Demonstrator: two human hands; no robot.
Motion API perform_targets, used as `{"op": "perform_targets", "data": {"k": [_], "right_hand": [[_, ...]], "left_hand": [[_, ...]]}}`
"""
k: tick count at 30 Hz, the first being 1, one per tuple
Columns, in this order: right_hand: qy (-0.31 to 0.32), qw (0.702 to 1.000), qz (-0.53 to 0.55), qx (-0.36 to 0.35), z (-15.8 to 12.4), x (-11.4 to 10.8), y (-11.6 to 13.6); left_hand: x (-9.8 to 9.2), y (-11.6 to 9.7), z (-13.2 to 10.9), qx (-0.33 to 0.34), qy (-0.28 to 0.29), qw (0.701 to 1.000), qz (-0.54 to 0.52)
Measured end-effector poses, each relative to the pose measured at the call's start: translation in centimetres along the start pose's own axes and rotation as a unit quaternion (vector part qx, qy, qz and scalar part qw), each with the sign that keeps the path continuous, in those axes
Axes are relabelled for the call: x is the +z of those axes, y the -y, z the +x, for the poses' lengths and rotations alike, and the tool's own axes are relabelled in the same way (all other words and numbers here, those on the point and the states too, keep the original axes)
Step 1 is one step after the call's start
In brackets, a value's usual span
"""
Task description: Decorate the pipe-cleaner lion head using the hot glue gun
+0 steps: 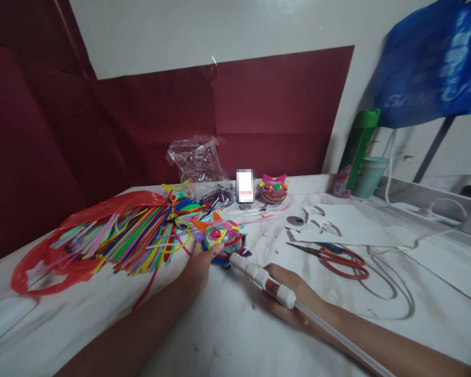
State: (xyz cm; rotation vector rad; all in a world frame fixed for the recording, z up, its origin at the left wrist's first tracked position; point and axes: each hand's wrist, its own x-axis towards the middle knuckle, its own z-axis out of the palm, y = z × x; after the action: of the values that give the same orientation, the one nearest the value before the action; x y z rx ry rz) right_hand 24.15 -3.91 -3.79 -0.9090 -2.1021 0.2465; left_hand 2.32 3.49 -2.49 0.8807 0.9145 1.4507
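Note:
My left hand [199, 262] is closed round a colourful paper-strip animal figure [222, 236] with pink, green and blue parts, held just above the white table [227, 330]. My right hand [294, 298] grips a white glue gun [259, 276] with a long clear stick trailing back along my forearm. Its nozzle touches the figure's lower right side.
A red plastic bag [63, 246] spills several coloured paper strips [133, 238] at the left. Red scissors [337, 256] lie to the right beside paper scraps. A finished pink figure [274, 189], a phone [245, 186] and a clear bag [198, 157] stand at the back. A white cable [396, 246] crosses the right side.

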Motion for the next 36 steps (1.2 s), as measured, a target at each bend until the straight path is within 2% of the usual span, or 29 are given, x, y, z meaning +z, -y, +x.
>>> {"op": "perform_targets", "data": {"k": [9, 15, 20, 28, 36], "right_hand": [[0.008, 1.000, 0.001, 0.008, -0.04, -0.03, 0.09], [-0.003, 0.999, 0.015, 0.039, -0.15, -0.11, 0.16], [-0.005, 0.999, 0.020, 0.030, -0.03, -0.12, 0.18], [0.002, 0.999, 0.023, 0.024, 0.10, -0.13, 0.43], [-0.001, 0.999, 0.034, 0.028, 0.14, -0.13, 0.42]], "left_hand": [[-0.09, 0.03, -0.06, -0.006, -0.004, 1.000, 0.005], [0.07, -0.26, -0.19, -0.006, -0.003, 1.000, -0.004], [-0.22, -0.12, -0.01, -0.005, -0.005, 1.000, -0.011], [0.31, -0.46, -0.36, -0.004, -0.007, 1.000, -0.010], [-0.16, -0.04, 0.03, 0.018, 0.008, 1.000, 0.000]]}}
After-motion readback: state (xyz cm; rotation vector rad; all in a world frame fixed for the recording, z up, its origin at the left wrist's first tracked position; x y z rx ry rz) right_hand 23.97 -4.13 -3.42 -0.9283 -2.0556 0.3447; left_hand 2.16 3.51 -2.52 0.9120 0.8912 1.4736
